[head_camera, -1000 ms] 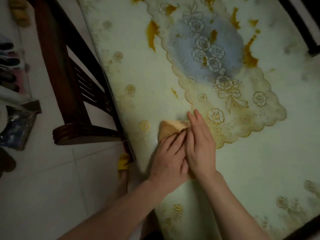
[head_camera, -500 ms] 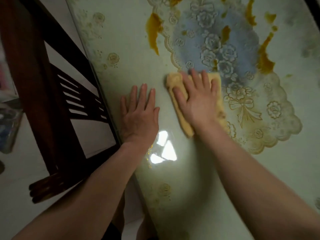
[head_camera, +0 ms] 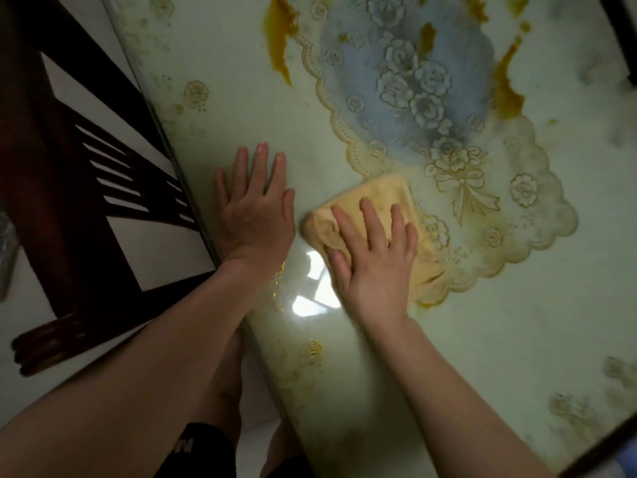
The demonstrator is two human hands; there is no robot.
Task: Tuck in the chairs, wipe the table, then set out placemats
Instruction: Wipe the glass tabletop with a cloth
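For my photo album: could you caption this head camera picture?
Right hand presses a yellow cloth on the stained table; left hand rests flat beside it.

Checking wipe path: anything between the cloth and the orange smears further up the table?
Nothing visible. The cloth lies under the right hand; bare table separates it from the smears. Left hand rests flat beside it.

Home dining room: floral-topped table [head_camera: 448,339], wooden chair [head_camera: 69,208], tiled floor [head_camera: 165,250].

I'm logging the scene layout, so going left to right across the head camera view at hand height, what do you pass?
Dark wooden chair → left hand flat on the table → yellow cloth under the right hand → gold bow print.
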